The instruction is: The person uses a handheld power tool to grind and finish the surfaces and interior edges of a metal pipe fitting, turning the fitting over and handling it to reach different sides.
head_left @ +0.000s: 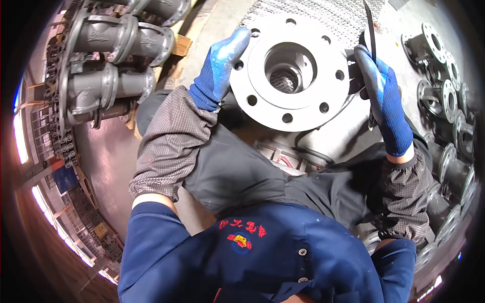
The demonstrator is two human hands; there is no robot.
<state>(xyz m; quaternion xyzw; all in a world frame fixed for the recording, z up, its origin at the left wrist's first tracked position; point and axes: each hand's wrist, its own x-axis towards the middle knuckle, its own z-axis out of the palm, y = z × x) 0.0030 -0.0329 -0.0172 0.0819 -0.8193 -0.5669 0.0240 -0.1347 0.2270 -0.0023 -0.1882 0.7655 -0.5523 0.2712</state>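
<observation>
A large pale round flange [326,60] faces up between my knees, with bolt holes around a wide stepped bore. Its inside looks metallic further down. My left hand [221,65], in a blue coated glove, grips the left rim, thumb lying up along the edge. On the opposite side my right hand [380,83], gloved likewise, closes around a long, thin dark strip [372,38] held on edge, pointing away from me. Dark-smudged fingers of that hand reach to the flange's right rim. The strip's exact kind does not show.
Grey flanged valve bodies [101,88] are stacked at left by a wooden pallet [182,45]. Several more flanged castings [449,96] stand along the right. A textured mat [316,15] lies beyond the flange. Below it, a metal frame [288,156] shows between my legs.
</observation>
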